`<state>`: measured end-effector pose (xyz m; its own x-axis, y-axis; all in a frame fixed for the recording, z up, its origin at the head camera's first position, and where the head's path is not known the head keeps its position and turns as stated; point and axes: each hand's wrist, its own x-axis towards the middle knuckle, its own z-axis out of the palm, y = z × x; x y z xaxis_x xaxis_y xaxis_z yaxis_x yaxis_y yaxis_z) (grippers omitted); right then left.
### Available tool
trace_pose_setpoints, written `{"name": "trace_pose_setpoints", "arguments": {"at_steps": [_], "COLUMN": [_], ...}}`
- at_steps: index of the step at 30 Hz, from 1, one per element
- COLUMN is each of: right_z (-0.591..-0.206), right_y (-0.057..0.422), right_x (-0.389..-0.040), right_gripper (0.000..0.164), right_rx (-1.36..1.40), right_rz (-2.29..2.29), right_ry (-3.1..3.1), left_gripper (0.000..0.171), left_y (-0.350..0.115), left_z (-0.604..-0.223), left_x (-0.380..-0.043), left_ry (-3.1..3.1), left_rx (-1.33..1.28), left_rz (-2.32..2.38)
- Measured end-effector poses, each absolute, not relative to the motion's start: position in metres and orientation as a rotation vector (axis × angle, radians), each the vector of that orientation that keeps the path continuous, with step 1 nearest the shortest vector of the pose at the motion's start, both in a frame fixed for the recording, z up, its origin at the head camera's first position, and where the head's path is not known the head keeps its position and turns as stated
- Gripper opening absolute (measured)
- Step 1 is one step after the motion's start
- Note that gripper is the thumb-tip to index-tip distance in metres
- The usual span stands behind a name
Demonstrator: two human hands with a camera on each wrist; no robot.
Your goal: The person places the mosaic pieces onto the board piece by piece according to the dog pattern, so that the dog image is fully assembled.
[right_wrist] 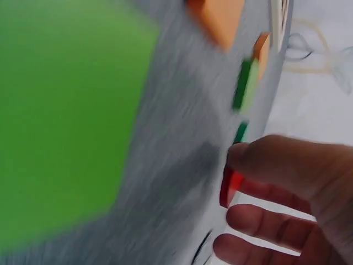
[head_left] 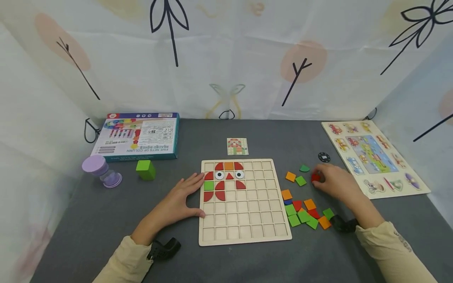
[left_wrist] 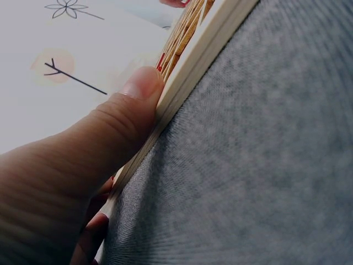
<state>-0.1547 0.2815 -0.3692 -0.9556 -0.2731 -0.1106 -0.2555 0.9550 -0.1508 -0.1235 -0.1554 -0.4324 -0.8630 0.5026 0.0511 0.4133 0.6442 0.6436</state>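
A wooden grid board (head_left: 244,214) holds red quarter-round pieces, a red triangle, an orange square (head_left: 229,166), a green square (head_left: 209,186) and two eye pieces (head_left: 219,175). My left hand (head_left: 180,198) rests along its left edge, fingers spread; in the left wrist view the thumb (left_wrist: 132,105) presses against the rim. To the right of the board, my right hand (head_left: 334,181) pinches a red piece (right_wrist: 231,185) between thumb and fingers, close over the table. Its exact outline is partly hidden by the fingers. Beside that hand lies a dark green piece (head_left: 304,168).
Loose green, orange, red and blue pieces (head_left: 303,215) lie right of the board. Behind it is a picture card (head_left: 237,146). A black round chip (head_left: 323,157) and a picture puzzle board (head_left: 376,157) lie at right; a box (head_left: 138,135), green cube (head_left: 146,170) and purple-capped timer (head_left: 102,171) at left.
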Motion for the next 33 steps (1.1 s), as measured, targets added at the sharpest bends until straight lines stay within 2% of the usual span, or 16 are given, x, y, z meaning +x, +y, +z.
{"name": "trace_pose_setpoints", "arguments": {"at_steps": [5, 12, 16, 22, 33], "right_z": [-0.366, -0.37, -0.375, -0.381, -0.379], "right_y": [0.239, 0.159, 0.13, 0.11, 0.104], "right_x": [-0.142, -0.133, -0.132, -0.134, -0.133], "right_gripper": [0.021, 0.012, 0.014, 0.016, 0.016], "right_rx": [-0.584, -0.976, -1.057, -1.056, -1.088], "right_rz": [-0.212, -0.235, -0.149, -0.05, -0.003], "right_ry": [3.068, 3.047, 2.999, 2.95, 2.936], "left_gripper": [0.098, 0.098, 0.098, 0.099, 0.099], "left_y": [-0.156, -0.156, -0.155, -0.155, -0.155], "left_z": [-0.432, -0.434, -0.434, -0.434, -0.431], "left_x": [-0.123, -0.123, -0.123, -0.122, -0.122], "left_ry": [2.728, 2.714, 2.716, 2.725, 2.716], "left_rx": [0.769, 0.738, 0.738, 0.768, 0.76], "left_rz": [1.012, 1.008, 1.022, 1.049, 1.044]}}
